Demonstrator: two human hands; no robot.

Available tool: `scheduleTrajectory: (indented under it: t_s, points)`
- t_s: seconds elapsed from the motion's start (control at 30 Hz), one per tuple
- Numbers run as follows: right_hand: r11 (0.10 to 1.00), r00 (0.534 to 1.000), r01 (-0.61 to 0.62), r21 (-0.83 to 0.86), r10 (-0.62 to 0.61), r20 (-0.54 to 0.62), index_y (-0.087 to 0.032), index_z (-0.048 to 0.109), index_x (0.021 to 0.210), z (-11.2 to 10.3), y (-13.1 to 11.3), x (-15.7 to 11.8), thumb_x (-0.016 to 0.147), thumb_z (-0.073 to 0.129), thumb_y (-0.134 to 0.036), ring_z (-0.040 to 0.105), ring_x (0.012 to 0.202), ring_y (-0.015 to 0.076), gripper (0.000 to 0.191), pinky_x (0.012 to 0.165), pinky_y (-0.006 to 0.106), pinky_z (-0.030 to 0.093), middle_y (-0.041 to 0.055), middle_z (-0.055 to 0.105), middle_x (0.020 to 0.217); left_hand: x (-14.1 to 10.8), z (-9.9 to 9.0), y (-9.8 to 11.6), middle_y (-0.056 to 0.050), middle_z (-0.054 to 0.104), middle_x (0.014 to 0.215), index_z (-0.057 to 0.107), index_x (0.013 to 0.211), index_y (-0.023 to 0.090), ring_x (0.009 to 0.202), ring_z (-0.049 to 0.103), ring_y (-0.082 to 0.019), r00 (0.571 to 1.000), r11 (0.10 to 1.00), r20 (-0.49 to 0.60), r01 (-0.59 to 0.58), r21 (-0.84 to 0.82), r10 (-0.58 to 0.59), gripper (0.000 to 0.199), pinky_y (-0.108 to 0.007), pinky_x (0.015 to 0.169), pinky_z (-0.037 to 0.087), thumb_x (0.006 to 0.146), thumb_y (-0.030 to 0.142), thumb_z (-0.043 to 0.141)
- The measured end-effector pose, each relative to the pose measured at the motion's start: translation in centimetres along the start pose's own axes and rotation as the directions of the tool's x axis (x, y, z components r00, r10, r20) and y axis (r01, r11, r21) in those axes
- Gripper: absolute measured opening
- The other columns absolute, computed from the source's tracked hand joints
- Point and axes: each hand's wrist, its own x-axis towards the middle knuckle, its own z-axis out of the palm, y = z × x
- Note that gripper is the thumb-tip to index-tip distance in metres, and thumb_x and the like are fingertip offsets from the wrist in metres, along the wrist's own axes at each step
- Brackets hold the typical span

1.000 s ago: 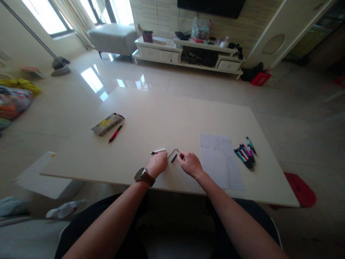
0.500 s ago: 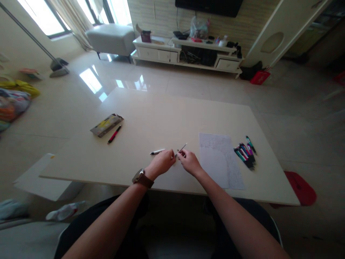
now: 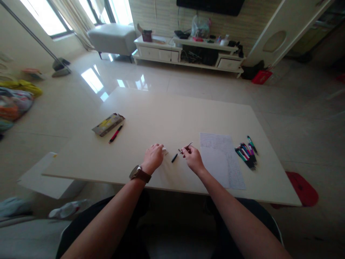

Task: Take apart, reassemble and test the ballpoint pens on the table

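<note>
My right hand (image 3: 192,158) is closed on a thin pen refill (image 3: 189,144) that points up and to the right. A short black pen part (image 3: 174,158) lies on the white table (image 3: 167,115) between my hands. My left hand (image 3: 153,157), with a watch on the wrist, is over a light-coloured pen piece (image 3: 165,151); that piece shows beside its fingertips and is partly covered. The fingers are bent, and whether they grip it cannot be made out. To the right of my right hand lies a written sheet of paper (image 3: 215,158).
Several pens (image 3: 245,155) are bunched right of the paper. At the left lie a grey-yellow box (image 3: 107,125) and a red-black pen (image 3: 115,133). A red stool (image 3: 303,189) stands by the table's right end. Beyond the table is a white TV cabinet (image 3: 159,54).
My hands have moved apart, the left one going left to the light-coloured pen piece. The black part now lies uncovered on the table. My right hand shifted slightly right with the refill.
</note>
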Motion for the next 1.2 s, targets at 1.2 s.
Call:
scheduleTrajectory:
  t_s: [1.2]
  points:
    - [0.963, 0.993, 0.117, 0.244, -0.116, -0.020, -0.017, 0.070, 0.095, 0.0, -1.0, -0.4, 0.080, 0.071, -0.048, 0.062, 0.073, 0.0167, 0.035, 0.065, 0.028, 0.047, 0.0065, 0.070, 0.088, 0.1, -1.0, 2.7, -0.004, 0.062, 0.089, 0.052, 0.089, 0.020, 0.080, 0.054, -0.017, 0.952, 0.720, -0.160, -0.302, -0.625, 0.261, 0.011, -0.031, 0.073, 0.044, 0.095, 0.029, 0.049]
